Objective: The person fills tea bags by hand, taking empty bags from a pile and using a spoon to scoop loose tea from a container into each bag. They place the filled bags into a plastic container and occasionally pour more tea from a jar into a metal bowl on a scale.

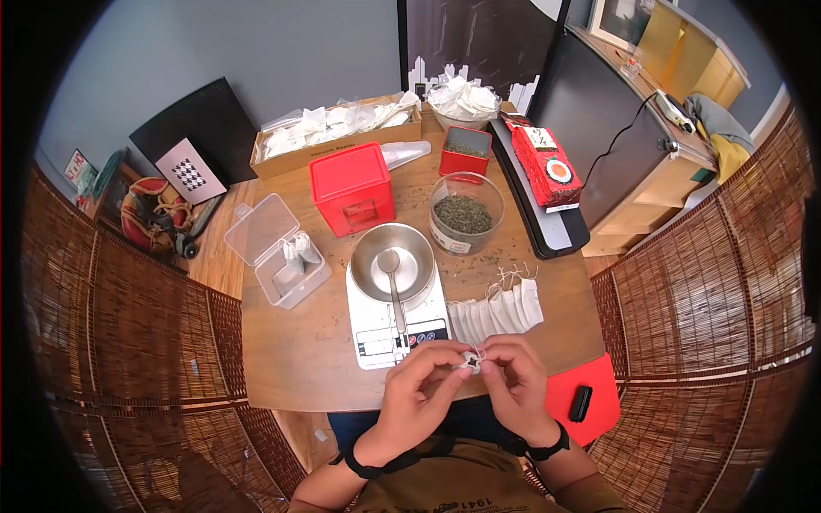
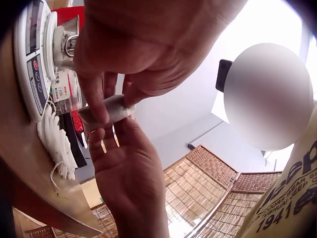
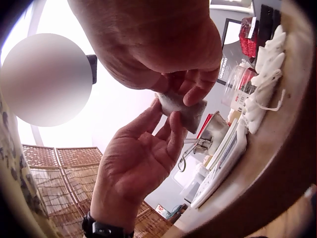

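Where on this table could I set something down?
The front-left table corner looks bare, bordered by the scale and open plastic box. A smaller patch lies between the row of pouches and the right edge. The back is crowded: carton, red canister, clear jar.

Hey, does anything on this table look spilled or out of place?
Yes, a little spill: loose bits of dried leaf are scattered on the wooden tabletop around the clear jar of leaf, outside any container. Nothing else stands out as damaged.
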Motion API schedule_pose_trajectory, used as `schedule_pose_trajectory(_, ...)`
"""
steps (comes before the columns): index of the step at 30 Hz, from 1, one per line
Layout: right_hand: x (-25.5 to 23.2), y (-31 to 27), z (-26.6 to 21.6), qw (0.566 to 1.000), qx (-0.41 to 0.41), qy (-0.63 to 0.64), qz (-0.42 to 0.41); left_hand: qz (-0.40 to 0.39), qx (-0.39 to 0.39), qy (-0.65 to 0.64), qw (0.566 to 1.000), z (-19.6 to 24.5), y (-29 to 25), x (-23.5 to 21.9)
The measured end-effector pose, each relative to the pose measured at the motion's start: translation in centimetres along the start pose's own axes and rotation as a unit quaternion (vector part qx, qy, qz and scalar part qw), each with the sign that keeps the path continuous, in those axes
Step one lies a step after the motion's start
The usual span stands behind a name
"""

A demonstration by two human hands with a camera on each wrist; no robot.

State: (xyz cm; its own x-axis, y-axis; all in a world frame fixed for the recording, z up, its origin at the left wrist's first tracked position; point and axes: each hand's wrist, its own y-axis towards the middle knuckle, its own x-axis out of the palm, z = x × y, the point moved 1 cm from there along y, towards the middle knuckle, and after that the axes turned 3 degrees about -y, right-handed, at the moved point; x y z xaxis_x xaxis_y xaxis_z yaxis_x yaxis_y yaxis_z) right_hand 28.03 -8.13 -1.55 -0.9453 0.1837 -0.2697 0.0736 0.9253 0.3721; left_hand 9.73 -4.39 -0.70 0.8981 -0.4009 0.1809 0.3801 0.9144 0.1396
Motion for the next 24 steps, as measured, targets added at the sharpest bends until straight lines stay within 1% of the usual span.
schedule_pose_trajectory(1, 0.1, -0.1, 0.0, 1.0, 0.0, 0.0, 0.0, -0.004, -0.002, -0.019, 1.0, -0.2, 0.0, -0.1)
schedule_pose_trajectory(3, 0.4, -0.3, 0.2, 0.989, 0.065, 0.125, 0.034, -0.007, -0.003, -0.038, 0.999, -0.5, -0.1, -0.2)
schedule_pose_trajectory(5, 0.6, -0.4, 0.6, 0.99, 0.065, 0.12, 0.034, 0.008, -0.004, -0.124, 0.992, -0.9, -0.2, -0.1)
schedule_pose_trajectory(7, 0.7, -0.4, 0.5, 0.991, 0.064, 0.114, 0.033, 0.006, -0.005, -0.128, 0.992, -0.8, -0.2, -0.2)
schedule_pose_trajectory(9, 0.8, -0.3, 0.0, 0.983, 0.084, 0.163, 0.024, 0.003, -0.007, -0.132, 0.991, -0.7, -0.2, -0.2)
schedule_pose_trajectory(10, 0.8, -0.3, 0.0, 0.983, 0.084, 0.163, 0.024, 0.008, -0.008, -0.123, 0.992, -0.4, -0.1, -0.1)
schedule_pose_trajectory(12, 0.9, -0.3, 0.2, 0.986, 0.064, 0.147, 0.034, 0.012, -0.01, -0.114, 0.993, 0.1, 0.0, -0.1)
schedule_pose_trajectory(14, 1.0, -0.2, 0.1, 0.986, 0.063, 0.152, 0.035, 0.002, -0.026, -0.056, 0.998, 0.4, 0.0, -0.1)
schedule_pose_trajectory(17, 1.1, -0.1, -0.3, 0.982, 0.072, 0.174, 0.035, 0.003, -0.018, -0.022, 1.0, 0.2, 0.0, -0.2)
schedule_pose_trajectory(18, 1.1, -0.2, -0.4, 0.978, 0.082, 0.19, 0.033, 0.003, -0.017, -0.023, 1.0, 0.2, -0.1, -0.2)
schedule_pose_trajectory(21, 0.7, -0.1, 0.3, 0.98, 0.08, 0.179, 0.023, 0.024, -0.024, -0.036, 0.999, 0.1, -0.1, -0.5)
schedule_pose_trajectory(22, 0.9, 0.2, 0.1, 0.981, 0.078, 0.179, 0.02, 0.044, -0.005, -0.057, 0.997, 0.2, -0.1, -0.4)
schedule_pose_trajectory(23, 1.2, 0.5, -0.3, 0.961, 0.116, 0.249, -0.013, 0.064, 0.015, -0.078, 0.995, 0.2, -0.2, -0.4)
schedule_pose_trajectory(24, 1.4, 0.7, -0.5, 0.935, 0.155, 0.316, -0.044, 0.065, 0.017, -0.08, 0.995, 0.1, -0.3, -0.6)
